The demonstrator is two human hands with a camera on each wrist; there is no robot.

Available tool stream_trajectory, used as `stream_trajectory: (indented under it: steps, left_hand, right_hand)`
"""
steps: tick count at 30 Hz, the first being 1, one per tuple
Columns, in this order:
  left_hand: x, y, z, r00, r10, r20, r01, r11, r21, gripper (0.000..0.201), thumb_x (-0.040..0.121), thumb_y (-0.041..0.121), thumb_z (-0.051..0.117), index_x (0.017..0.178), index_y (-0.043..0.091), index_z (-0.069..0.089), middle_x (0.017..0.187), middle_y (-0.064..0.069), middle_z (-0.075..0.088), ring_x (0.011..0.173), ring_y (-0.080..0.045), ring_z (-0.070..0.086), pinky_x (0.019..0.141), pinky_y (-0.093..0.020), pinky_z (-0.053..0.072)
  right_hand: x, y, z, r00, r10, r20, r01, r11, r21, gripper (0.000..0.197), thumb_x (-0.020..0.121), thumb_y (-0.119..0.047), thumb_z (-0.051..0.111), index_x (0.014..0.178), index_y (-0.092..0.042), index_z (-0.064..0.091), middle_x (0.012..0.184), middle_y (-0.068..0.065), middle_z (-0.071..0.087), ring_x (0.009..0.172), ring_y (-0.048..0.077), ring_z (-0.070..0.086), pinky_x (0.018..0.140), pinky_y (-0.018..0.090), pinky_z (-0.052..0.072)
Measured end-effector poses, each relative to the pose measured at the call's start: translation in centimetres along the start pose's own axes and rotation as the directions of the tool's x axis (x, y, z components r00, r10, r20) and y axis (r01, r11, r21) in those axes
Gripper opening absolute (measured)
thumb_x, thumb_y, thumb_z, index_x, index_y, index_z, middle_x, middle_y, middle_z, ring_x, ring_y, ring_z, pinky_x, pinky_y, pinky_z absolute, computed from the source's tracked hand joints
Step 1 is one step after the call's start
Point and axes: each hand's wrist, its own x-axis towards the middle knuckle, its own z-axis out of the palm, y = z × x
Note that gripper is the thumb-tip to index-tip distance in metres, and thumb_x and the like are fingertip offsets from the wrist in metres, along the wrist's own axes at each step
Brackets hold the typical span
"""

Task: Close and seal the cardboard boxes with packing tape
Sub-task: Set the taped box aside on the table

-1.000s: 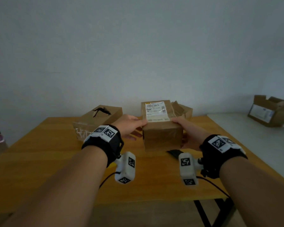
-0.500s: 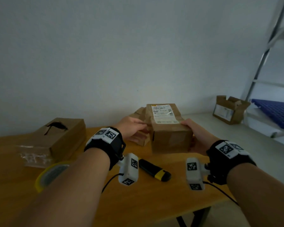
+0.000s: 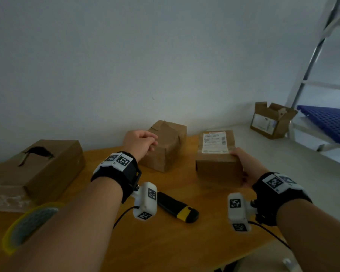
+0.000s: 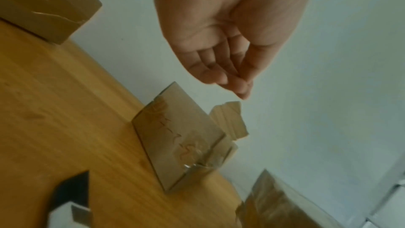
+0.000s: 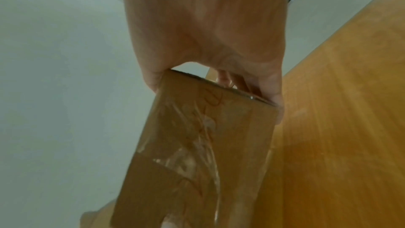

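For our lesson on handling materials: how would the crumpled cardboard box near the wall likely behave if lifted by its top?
The crumpled box probably flexes rather than staying stiff: its top flaps are creased and one stands loose. Lifted by a flap, it may tear or open. It looks small and likely light, though its contents are hidden. The left hand hovers by it, holding nothing.

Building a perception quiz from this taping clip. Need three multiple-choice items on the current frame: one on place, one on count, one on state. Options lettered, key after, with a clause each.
1. Where does the black and yellow tool lie?
A. on the wooden table
B. inside a box
C. in the right hand

2. How many cardboard boxes stand on the wooden table?
A. one
B. three
C. five

3. What is the left hand doing?
A. gripping the tape roll
B. holding the tool
C. holding nothing

Key: 1 A, it rests on the tabletop between the wrists. 2 B, the head view shows three. 3 C, the left wrist view shows loosely curled fingers, nothing in them.
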Motion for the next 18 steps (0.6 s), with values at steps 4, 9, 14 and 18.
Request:
stream_trajectory:
  steps: [4, 9, 14, 18]
  left_hand:
    - [1.9, -1.6, -1.2, 0.991, -0.008, -0.135, 0.02, 0.996, 0.084, 0.02, 0.087, 0.008, 0.058, 0.08, 0.023, 0.069, 0.085, 0.0, 0.069, 0.071, -0.015, 0.06, 0.067, -0.029, 0.054]
    - [4.1, -2.8, -2.0, 0.976, -0.072, -0.207, 0.106, 0.982, 0.158, 0.017, 0.087, 0.012, 0.057, 0.095, 0.023, 0.067, 0.103, 0.0, 0.066, 0.092, -0.018, 0.059, 0.08, -0.029, 0.047]
    - [6.3, -3.5, -1.6, 0.966, -0.125, -0.226, 0.173, 0.962, 0.211, 0.032, 0.088, 0.014, 0.058, 0.119, 0.014, 0.059, 0.123, -0.007, 0.06, 0.112, -0.027, 0.056, 0.093, -0.036, 0.045]
    - [7.7, -3.8, -1.1, 0.97, -0.194, -0.149, 0.224, 0.949, 0.222, 0.048, 0.09, 0.022, 0.059, 0.135, 0.012, 0.046, 0.137, -0.01, 0.05, 0.123, -0.03, 0.049, 0.102, -0.038, 0.041]
  right_hand:
    - [2.9, 0.9, 0.9, 0.998, 0.028, -0.056, -0.029, 0.999, -0.023, 0.08, 0.052, -0.064, 0.062, 0.115, -0.014, 0.058, 0.102, 0.014, 0.066, 0.092, 0.034, 0.063, 0.088, 0.05, 0.053]
    - [3.9, 0.4, 1.5, 0.994, -0.02, -0.106, 0.01, 0.996, -0.093, 0.057, 0.082, -0.048, 0.059, 0.12, -0.005, 0.056, 0.11, 0.019, 0.063, 0.099, 0.037, 0.061, 0.092, 0.05, 0.052]
    - [2.0, -2.2, 3.2, 0.862, -0.414, -0.293, 0.31, 0.887, -0.341, 0.04, 0.092, -0.034, 0.057, 0.121, -0.007, 0.049, 0.103, 0.002, 0.053, 0.095, 0.023, 0.054, 0.075, 0.03, 0.045]
    - [0.5, -5.0, 7.1, 0.764, -0.626, -0.153, 0.561, 0.763, -0.32, 0.01, 0.089, -0.02, 0.056, 0.099, -0.019, 0.058, 0.09, -0.007, 0.06, 0.085, 0.014, 0.057, 0.063, 0.023, 0.042]
